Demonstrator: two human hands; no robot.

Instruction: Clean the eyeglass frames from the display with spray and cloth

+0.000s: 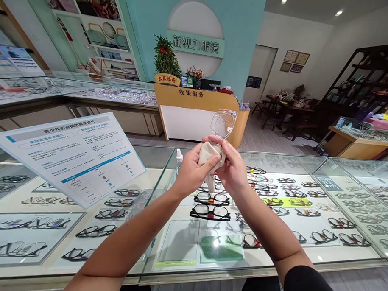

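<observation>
Held up over the glass counter is a pair of clear-framed eyeglasses (224, 123), one lens standing out above my fingers. A beige cloth (208, 152) is bunched around the lower part of the glasses and hides it. My left hand (195, 167) grips the cloth, its thumb pressed across the front. My right hand (233, 166) is closed around the other side, against the cloth and the base of the glasses. A loose corner of the cloth hangs below both hands. Several fingertips are hidden behind it.
Beneath the glass counter (173, 270) lie rows of eyeglasses (210, 212). A printed sheet (69, 156) stands tilted at left, and a small white bottle (179, 156) stands by my left hand. Farther back are a cashier desk (195, 101) and another display counter (109, 93).
</observation>
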